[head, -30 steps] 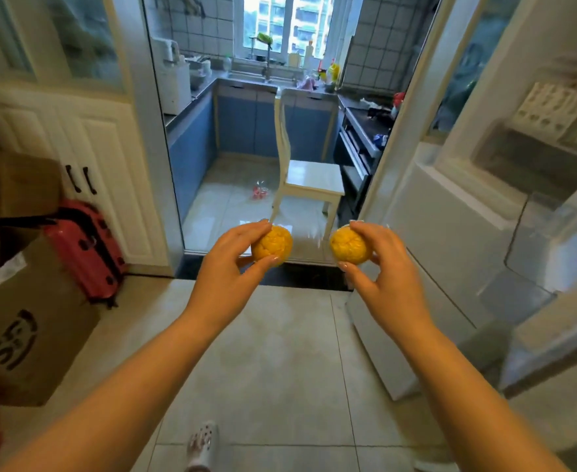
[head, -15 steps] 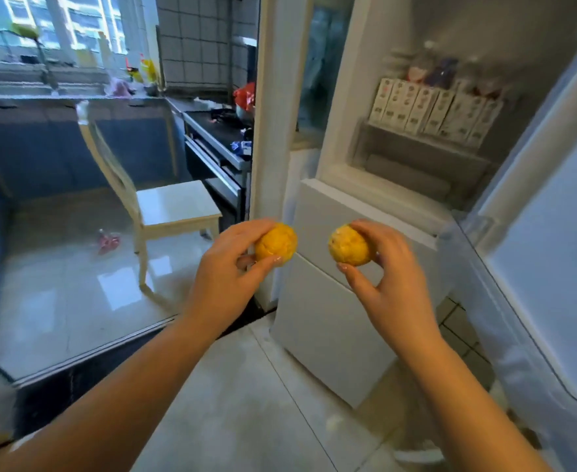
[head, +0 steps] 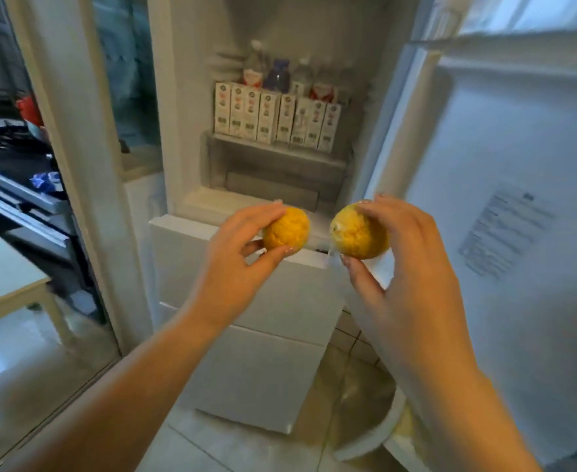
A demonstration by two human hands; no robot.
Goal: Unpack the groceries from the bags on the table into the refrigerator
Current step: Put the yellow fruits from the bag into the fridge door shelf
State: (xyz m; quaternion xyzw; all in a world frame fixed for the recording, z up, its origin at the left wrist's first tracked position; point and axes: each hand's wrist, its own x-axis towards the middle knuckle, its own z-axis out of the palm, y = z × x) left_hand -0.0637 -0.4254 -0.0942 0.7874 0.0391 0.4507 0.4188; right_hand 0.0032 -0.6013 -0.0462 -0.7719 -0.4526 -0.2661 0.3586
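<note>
Left hand: fingers and thumb curled round a yellow-orange fruit, pinching it at the fingertips. Right hand: fingers over the top and thumb beneath a second fruit, clamped likewise. The two fruits sit side by side, close but apart, held in the air in front of the open refrigerator. Grip unchanged over the last second; what has changed is the background, from kitchen doorway and chair to the refrigerator's interior, with its door swung wide at right. A shelf of cartons with bottles behind is full. Judgement: carry is complete, placement is next, probably on a lower level.
</note>
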